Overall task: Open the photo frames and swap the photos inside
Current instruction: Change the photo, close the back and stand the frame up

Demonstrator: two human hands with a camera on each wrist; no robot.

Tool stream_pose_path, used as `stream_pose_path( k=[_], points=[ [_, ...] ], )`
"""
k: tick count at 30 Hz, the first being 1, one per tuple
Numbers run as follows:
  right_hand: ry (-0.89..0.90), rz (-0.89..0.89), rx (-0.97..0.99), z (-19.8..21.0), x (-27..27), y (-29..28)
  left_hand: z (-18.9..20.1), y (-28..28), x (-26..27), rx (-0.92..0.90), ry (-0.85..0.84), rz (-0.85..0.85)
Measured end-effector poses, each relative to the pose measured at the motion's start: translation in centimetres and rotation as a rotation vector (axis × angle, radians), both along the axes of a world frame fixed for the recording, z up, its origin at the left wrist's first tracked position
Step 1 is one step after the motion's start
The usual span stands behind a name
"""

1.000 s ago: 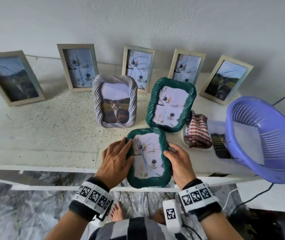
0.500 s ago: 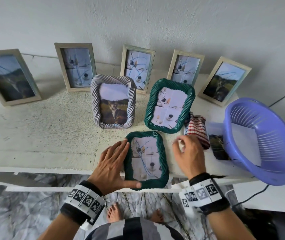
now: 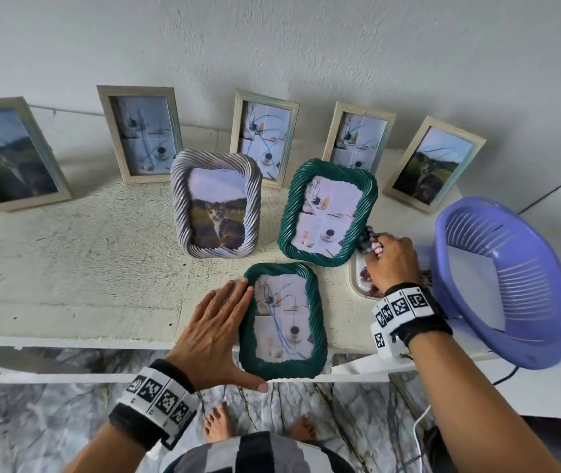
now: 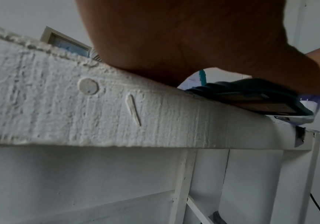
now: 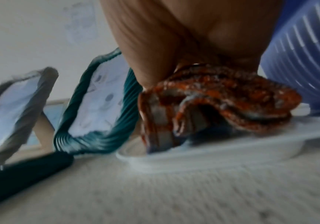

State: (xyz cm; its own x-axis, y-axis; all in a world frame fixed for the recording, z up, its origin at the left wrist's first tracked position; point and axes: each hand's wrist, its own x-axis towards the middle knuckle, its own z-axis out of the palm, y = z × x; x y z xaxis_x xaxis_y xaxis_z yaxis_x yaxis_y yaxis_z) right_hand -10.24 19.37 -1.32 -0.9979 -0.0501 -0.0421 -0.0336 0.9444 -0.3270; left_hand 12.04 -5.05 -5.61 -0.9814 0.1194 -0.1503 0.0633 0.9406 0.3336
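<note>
A dark green twisted photo frame (image 3: 282,319) lies face up at the table's front edge, with a pale still-life photo in it. My left hand (image 3: 224,332) lies flat with straight fingers against its left side, and the thumb runs along its bottom edge. In the left wrist view the frame (image 4: 251,94) overhangs the table edge under the palm. My right hand (image 3: 391,264) grips a red and white striped cloth (image 3: 372,245) (image 5: 218,103) over a white tray (image 3: 357,281) (image 5: 193,157). Behind stand a second green frame (image 3: 328,213) and a grey twisted frame (image 3: 216,208) with a cat photo.
Several pale wooden frames (image 3: 142,134) lean against the wall at the back. A purple slotted basket (image 3: 507,281) sits tilted at the right, close to my right wrist. A loose photo is partly hidden under my right hand. The white table (image 3: 67,268) ends just below the flat frame.
My right hand let go of the flat frame's right side and moved right to the tray, where it now grips the striped cloth. The left hand stayed beside the frame.
</note>
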Motion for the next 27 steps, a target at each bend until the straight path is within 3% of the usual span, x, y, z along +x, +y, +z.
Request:
stream_pose_path(
  k=[5, 8, 11, 13, 17, 21, 23, 27],
  points=[
    [0.161, -0.082, -0.204, 2.7, 3.2, 1.1, 0.1, 0.1, 0.0, 0.016, -0.012, 0.023],
    [0.165, 0.1, -0.325, 3.2, 8.0, 0.0, 0.2, 0.0, -0.2, 0.025, -0.016, 0.023],
    [0.111, 0.48, -0.166, 1.1, 11.2, -2.5, 0.2, -0.1, -0.2, 0.028, -0.005, 0.017],
    [0.12, 0.613, -0.008, -0.2, 11.5, -4.5, 0.1, -0.2, -0.2, 0.029, -0.005, 0.014],
    [0.196, 0.695, 0.133, -0.7, 11.2, -7.7, 0.1, -0.3, -0.2, 0.03, -0.011, 0.014],
    [0.031, 0.885, 0.086, -0.4, 13.1, -7.1, 0.0, -0.2, -0.2, 0.024, -0.018, 0.017],
    [0.03, 0.947, 0.188, -0.1, 12.8, -5.5, 0.0, -0.3, -0.2, 0.022, -0.009, 0.012],
    [0.052, 0.848, 0.372, -0.4, 10.5, -6.0, 0.0, -0.4, -0.2, 0.027, 0.0, 0.009]
  ],
)
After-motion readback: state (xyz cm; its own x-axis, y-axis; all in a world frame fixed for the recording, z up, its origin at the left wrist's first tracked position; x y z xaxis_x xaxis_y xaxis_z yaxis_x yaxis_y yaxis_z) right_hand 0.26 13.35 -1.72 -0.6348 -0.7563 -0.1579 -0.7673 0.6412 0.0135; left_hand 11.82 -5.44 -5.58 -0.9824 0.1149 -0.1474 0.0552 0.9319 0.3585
